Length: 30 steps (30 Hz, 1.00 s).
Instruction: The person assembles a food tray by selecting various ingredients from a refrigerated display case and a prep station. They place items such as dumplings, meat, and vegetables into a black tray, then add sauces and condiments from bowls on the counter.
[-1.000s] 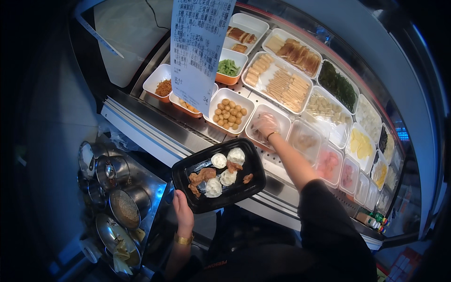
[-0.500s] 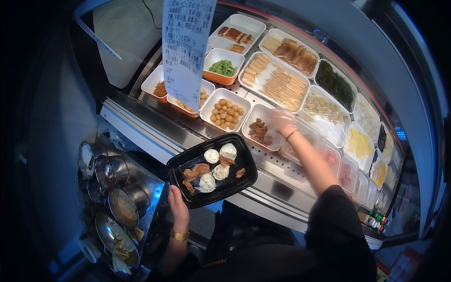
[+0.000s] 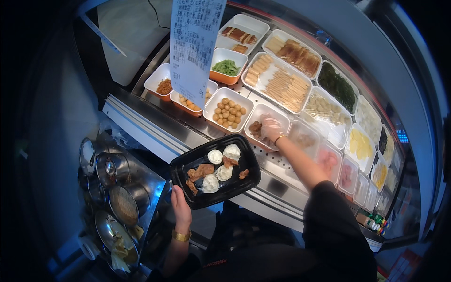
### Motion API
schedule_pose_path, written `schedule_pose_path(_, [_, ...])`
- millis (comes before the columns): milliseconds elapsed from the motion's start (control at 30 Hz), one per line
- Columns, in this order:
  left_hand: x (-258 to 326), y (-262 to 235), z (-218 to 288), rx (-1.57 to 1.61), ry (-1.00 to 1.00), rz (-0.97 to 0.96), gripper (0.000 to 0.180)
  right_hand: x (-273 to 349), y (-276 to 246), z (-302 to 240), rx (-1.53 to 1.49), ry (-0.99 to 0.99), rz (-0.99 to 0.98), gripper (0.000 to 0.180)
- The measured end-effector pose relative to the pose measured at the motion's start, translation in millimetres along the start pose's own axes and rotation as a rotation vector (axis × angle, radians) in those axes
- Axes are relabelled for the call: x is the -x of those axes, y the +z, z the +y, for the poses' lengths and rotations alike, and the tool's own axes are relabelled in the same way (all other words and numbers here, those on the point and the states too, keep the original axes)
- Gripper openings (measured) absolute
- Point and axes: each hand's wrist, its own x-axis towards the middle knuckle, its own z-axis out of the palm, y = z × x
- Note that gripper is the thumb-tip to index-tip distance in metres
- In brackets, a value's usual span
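Gloved right hand [image 3: 273,128] is back in the white tub [image 3: 253,115] by brown meat pieces [image 3: 255,129], can't tell its grip; left hand [image 3: 181,212] grips black tray [image 3: 237,188] near the tub, nothing new added.

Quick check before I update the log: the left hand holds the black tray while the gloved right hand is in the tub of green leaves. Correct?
Not quite, the tub is wrong. The head view shows the left hand holding the black tray while the gloved right hand is in the white tub of brown pieces.
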Motion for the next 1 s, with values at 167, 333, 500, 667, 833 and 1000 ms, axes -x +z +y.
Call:
schedule_pose_path(167, [-1, -3, -2, 0.015, -0.012, -0.013, 0.044, -7, 0, 43, 0.161, -0.300, 0.361, 0.028])
schedule_pose_path(333, [-10, -2, -6, -0.104, -0.044, -0.012, 0.042, 83, -100, -27, -1.142, -0.085, -0.055, 0.022])
schedule_pose_path(500, [-21, 22, -4, -0.098, -0.004, -0.146, 0.040, 138, -105, -58, -0.934, -0.710, -0.099, 0.036])
schedule_pose_path(667, [-23, 29, -9, -0.092, -0.007, -0.166, 0.041, 162, -114, -28, -0.694, -0.629, 0.233, 0.037])
schedule_pose_path(833, [-24, 29, -9, -0.087, 0.022, -0.191, 0.042, 175, -71, 44, 0.062, -0.127, 0.361, 0.046])
schedule_pose_path(1000, [-24, 34, -5, -0.047, 0.014, -0.194, 0.043, 180, -39, 67, 0.416, -0.013, 0.094, 0.040])
